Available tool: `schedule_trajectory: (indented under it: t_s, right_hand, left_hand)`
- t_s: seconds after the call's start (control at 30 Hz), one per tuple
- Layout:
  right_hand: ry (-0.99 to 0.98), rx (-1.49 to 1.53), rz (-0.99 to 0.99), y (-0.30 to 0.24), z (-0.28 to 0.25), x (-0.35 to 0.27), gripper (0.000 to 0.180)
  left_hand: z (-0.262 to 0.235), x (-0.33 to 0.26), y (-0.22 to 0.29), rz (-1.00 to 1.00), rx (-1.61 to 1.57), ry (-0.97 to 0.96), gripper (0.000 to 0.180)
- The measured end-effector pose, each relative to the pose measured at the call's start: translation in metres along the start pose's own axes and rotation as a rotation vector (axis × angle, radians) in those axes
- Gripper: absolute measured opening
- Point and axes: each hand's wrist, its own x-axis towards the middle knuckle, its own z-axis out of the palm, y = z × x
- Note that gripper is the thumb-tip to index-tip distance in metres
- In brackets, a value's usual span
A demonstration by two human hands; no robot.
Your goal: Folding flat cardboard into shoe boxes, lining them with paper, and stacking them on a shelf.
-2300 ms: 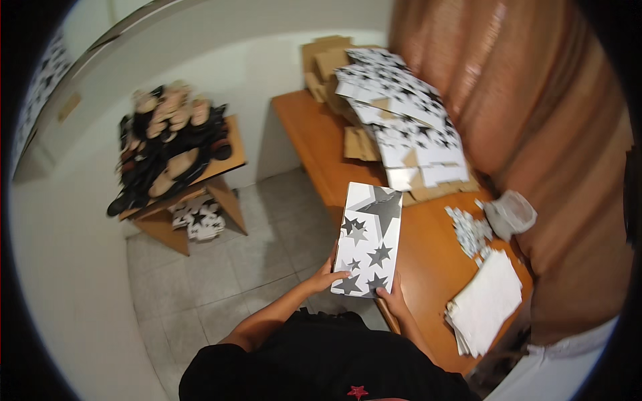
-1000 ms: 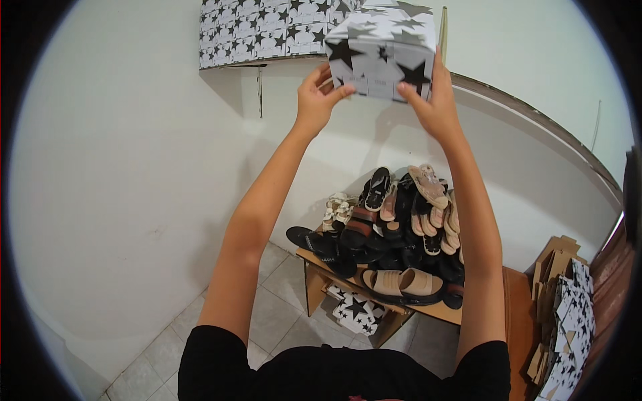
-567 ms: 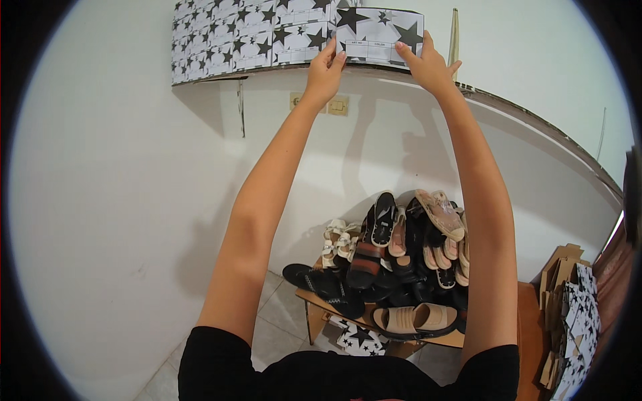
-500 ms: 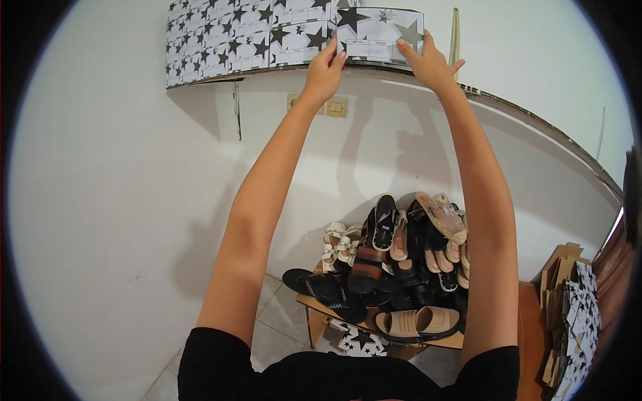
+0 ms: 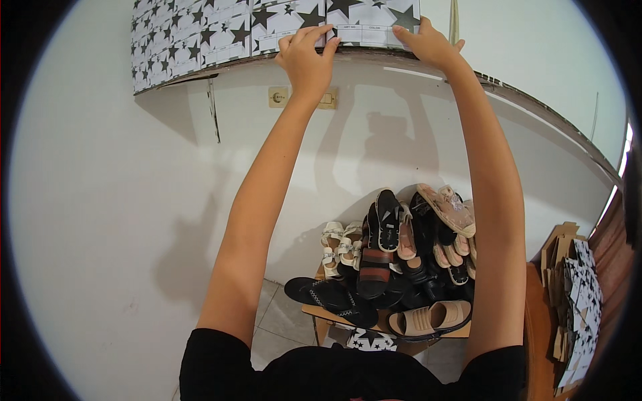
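Observation:
A white shoe box [image 5: 371, 35] printed with black and grey stars sits at the right end of a row of like boxes on the wall shelf. My right hand [image 5: 433, 47] grips its right side, thumb on the front face and fingers round the corner. At its lower left corner is my left hand [image 5: 306, 63], thumb and forefinger apart at the seam with the neighbouring box [image 5: 286, 25]. The left fingertips touch the box fronts without closing round anything I can see. The upper parts of the boxes are cut off by the frame.
The shelf [image 5: 535, 103] curves away to the right. Below, a small wooden table [image 5: 314, 311] bears a heap of sandals and shoes [image 5: 401, 257]. Flattened star-print cartons [image 5: 578, 307] lean at the right by a curtain. A socket [image 5: 278, 97] is on the wall.
The box now sits flush in line with its neighbours. My left hand has shifted left and its fingers have moved off the box's side. The view has tilted slightly down.

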Motion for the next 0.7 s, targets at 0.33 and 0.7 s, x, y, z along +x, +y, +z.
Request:
schedule_trajectory:
  t_s: [0.33,0.7]
  right_hand:
    - [0.098,0.021,-0.035,0.008,0.021,0.019,0.080]
    - [0.029,-0.137,-0.007,-0.010,-0.005,-0.013,0.086]
  left_hand:
    - [0.012,-0.011,-0.005,-0.001,-0.014,0.106,0.013]
    - [0.023,-0.017,-0.005,0.053,-0.067,0.263,0.006]
